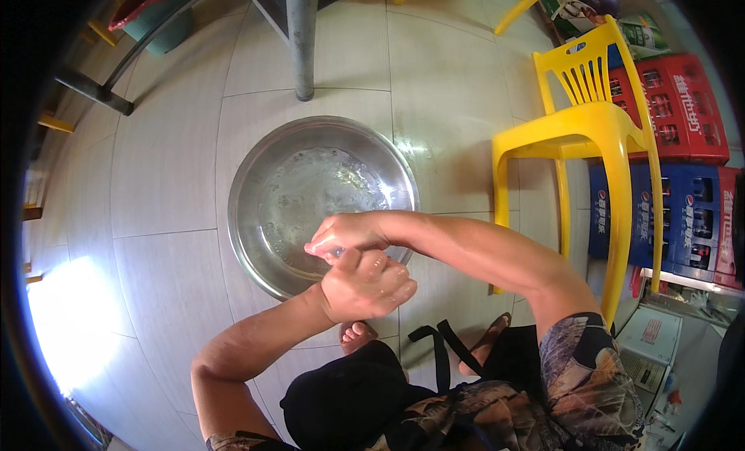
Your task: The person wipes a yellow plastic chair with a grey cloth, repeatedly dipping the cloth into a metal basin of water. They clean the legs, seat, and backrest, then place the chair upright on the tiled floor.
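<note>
A wide stainless steel basin (247,177) stands on the floor before me, with shallow, bubbly water inside. Over its near right rim, my left hand (369,282) is wet, its fingers curled. Just beyond it and close against it, my right hand (348,234) is over the basin, also wet and with bent fingers. A small shiny patch shows between the hands; whether it is water, foam or an object I cannot tell. The insides of both hands are hidden.
A yellow plastic chair (582,122) stands to the right, before red (692,111) and blue (623,212) bottle crates. A grey metal table leg (301,44) reaches the tiled floor (166,183) behind the basin. A teal bin (169,32) is at the upper left. My feet are near the basin.
</note>
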Demonstrator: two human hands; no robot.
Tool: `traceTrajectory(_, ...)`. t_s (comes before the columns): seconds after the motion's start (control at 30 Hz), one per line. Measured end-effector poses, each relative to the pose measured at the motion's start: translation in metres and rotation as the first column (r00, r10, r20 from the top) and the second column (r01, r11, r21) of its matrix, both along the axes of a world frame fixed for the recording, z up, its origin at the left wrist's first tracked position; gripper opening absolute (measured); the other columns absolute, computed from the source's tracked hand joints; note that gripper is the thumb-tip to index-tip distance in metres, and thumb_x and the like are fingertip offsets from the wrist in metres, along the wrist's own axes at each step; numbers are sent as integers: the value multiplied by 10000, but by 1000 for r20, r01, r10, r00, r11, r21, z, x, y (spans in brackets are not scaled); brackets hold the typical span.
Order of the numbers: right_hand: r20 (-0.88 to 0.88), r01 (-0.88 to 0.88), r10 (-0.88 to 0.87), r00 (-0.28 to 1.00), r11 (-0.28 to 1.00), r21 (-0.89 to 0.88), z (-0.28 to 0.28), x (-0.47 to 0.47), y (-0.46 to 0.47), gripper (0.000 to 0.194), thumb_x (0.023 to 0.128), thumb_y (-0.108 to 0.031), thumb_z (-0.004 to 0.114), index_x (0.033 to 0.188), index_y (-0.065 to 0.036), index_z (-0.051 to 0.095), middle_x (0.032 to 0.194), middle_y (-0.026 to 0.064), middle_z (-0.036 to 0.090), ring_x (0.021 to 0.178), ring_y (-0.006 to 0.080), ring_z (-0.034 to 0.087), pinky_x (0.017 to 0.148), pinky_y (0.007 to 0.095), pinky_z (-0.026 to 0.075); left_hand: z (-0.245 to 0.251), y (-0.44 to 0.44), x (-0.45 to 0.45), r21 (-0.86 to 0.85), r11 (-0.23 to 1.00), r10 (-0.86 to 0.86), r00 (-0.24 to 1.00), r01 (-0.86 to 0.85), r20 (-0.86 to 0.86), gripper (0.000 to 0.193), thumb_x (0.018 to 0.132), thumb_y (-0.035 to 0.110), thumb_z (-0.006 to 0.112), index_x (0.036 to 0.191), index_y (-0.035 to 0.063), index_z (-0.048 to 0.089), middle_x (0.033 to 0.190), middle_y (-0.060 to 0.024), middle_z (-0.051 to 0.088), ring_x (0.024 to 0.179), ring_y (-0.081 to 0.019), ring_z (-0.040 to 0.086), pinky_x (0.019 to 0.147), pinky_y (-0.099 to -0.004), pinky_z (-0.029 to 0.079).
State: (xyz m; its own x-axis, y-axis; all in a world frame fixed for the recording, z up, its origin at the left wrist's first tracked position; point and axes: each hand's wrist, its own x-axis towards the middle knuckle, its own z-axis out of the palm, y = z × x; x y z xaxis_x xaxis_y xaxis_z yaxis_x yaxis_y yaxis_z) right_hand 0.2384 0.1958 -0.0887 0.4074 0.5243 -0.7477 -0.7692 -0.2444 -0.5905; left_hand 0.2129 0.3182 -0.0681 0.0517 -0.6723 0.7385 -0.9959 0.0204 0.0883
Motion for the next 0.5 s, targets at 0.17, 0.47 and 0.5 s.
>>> traceTrajectory(0.17,287,-234,282,915,953,-191,-11,-1,14,491,986,-350,503,636,-8,549,638,95,572,611,208,546,624,382,453,-27,0,-14,110,993,-52,984,34,172,213,521,270,607,593,207,417,643,21,380,648,-174,398,576,-321,228)
traceTrajectory(0.47,420,-224,625,658,695,-684,-23,1,29,451,997,-319,494,777,23,689,838,240,683,802,430,650,745,504,506,-152,-37,-41,283,944,57,928,-170,367,214,780,256,598,919,111,673,963,-32,668,912,-216,623,737,-324,510)
traceTrajectory(0.5,421,-209,628,654,685,-698,-27,2,29,441,994,-317,498,793,21,698,851,240,686,828,429,656,764,504,511,-162,-40,-41,310,936,45,931,-165,361,220,786,251,594,935,108,671,975,-37,668,922,-219,623,746,-331,509)
